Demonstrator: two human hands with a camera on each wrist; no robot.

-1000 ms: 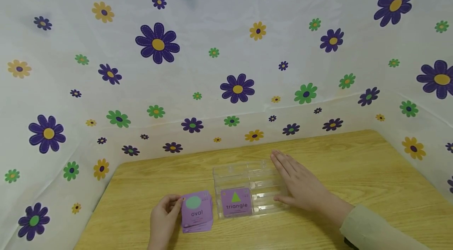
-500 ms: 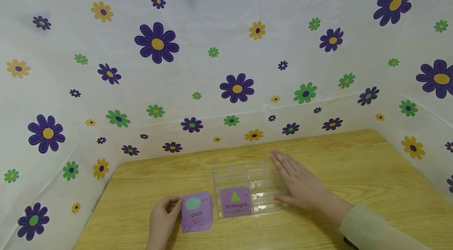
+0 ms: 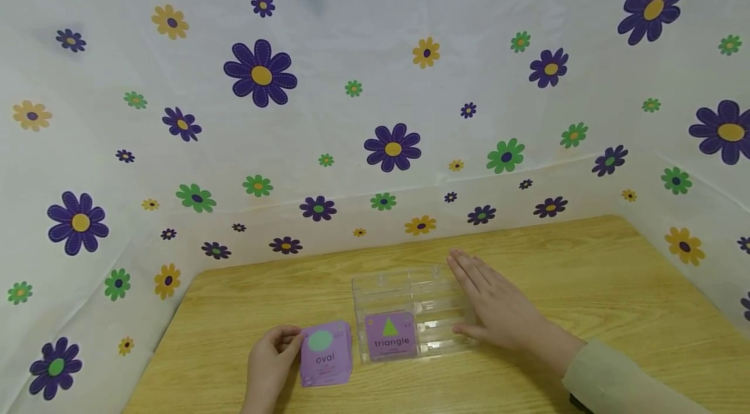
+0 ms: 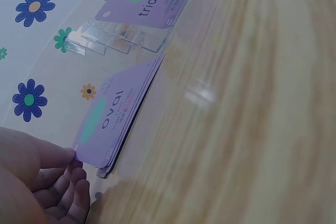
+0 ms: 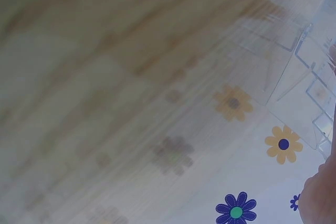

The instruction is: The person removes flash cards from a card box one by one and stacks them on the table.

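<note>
A clear plastic card holder [image 3: 433, 326] with stepped tiers stands on the wooden table. In its front left slot leans a purple "triangle" card [image 3: 391, 336]. Just left of the holder lies a small stack of purple cards, the one marked "oval" [image 3: 325, 362] on top. My left hand [image 3: 271, 362] pinches the oval card's left corner between thumb and forefinger; the left wrist view shows the card [image 4: 110, 119] over the others, the pile's lower edge dark. Fingers straight, my right hand [image 3: 498, 303] rests along the holder's right side, hiding that end.
The wooden table [image 3: 556, 258] runs back to a white sheet [image 3: 328, 127] printed with purple, green and yellow flowers, which encloses the back and both sides. In the right wrist view the holder's clear edge [image 5: 294, 61] shows at the right.
The oval card has slid slightly toward me and now covers more of the cards under it. My right hand and the holder have stayed in place.
</note>
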